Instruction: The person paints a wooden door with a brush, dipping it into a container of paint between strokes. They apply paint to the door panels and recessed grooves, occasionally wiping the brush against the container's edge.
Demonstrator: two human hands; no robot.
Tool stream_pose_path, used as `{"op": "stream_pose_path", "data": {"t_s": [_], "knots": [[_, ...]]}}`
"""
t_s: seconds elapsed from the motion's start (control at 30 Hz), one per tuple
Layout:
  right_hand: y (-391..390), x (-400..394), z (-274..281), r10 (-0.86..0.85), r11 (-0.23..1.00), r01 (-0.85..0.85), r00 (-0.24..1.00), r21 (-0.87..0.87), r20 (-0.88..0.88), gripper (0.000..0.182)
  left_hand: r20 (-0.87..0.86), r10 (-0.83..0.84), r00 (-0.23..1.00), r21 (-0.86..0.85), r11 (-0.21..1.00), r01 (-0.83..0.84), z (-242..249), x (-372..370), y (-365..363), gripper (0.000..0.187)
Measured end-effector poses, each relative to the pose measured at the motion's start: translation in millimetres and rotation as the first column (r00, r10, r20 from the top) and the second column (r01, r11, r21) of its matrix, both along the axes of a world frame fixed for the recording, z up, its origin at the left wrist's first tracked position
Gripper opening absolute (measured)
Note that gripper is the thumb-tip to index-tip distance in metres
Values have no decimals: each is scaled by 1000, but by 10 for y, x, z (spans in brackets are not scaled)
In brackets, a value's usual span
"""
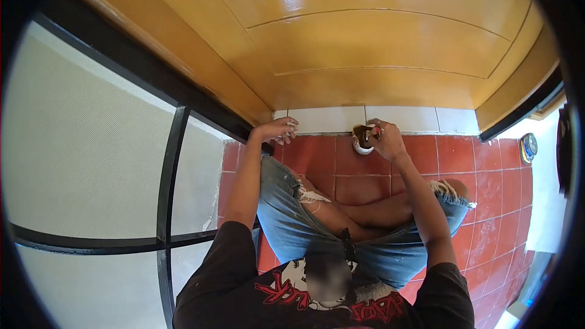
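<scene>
My right hand (390,142) grips a small paintbrush (376,131) with a red handle, tilted into a white cup (364,150). Brown liquid or residue coats the inside of this cup, which stands on the red floor tiles by the pale threshold. The brush's lower end is hidden at the cup. To the left, my left hand (278,130) hovers by the foot of the door frame (234,94), its fingers loosely bent and apart over the end of the white tile strip (326,119). A glossy orange-brown wooden door (378,42) rises right in front of both hands.
Black metal framing (173,173) with pale panels runs along the left side. On the far right, a small round tin (528,148) lies beside the white wall. My crossed legs in torn jeans (289,213) take up the red tiled floor (487,207) just behind the cup.
</scene>
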State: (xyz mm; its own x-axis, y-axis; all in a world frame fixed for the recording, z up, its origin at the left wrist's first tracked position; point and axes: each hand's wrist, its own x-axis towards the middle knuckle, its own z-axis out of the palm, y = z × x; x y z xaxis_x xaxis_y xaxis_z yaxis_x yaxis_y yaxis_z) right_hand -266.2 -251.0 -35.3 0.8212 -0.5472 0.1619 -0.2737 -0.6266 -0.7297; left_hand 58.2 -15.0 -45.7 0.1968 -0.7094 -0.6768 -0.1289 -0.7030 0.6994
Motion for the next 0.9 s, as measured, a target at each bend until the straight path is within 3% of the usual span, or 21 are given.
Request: {"op": "stream_pose_path", "data": {"t_s": [0.07, 0.13, 0.23, 0.43, 0.57, 0.63, 0.83, 0.9], "knots": [[-19, 3, -16, -46, 999, 46, 999, -11, 10, 20, -23, -17, 1000, -8, 1000, 16, -53, 51, 14, 51], [-96, 13, -82, 46, 999, -48, 993, -12, -106, 17, -35, 4, 999, -14, 1000, -4, -30, 29, 25, 47], [-120, 6, -203, 23, 990, -41, 991, -139, -130, 12, -33, -7, 999, -2, 1000, 7, 33, -10, 34, 45], [-36, -8, 85, -53, 989, 27, 983, -142, -177, 17, -3, 22, 1000, 36, 999, -22, 115, -77, -7, 44], [-49, 8, -106, -50, 986, 17, 979, -168, -195, 19, -2, 28, 1000, 41, 999, -28, 79, -59, -40, 45], [-29, 16, -176, -50, 965, -19, 966, -260, -255, 19, 9, 22, 1000, 43, 999, -23, 83, -71, -47, 46], [-48, 20, 85, -28, 976, -27, 968, -216, -248, 22, 2, -1, 1000, 10, 1000, 1, 16, -6, -26, 46], [-61, 26, -97, -27, 970, -33, 970, -239, -241, 21, 7, -16, 1000, 8, 1000, 16, 25, -6, -40, 45]]}}
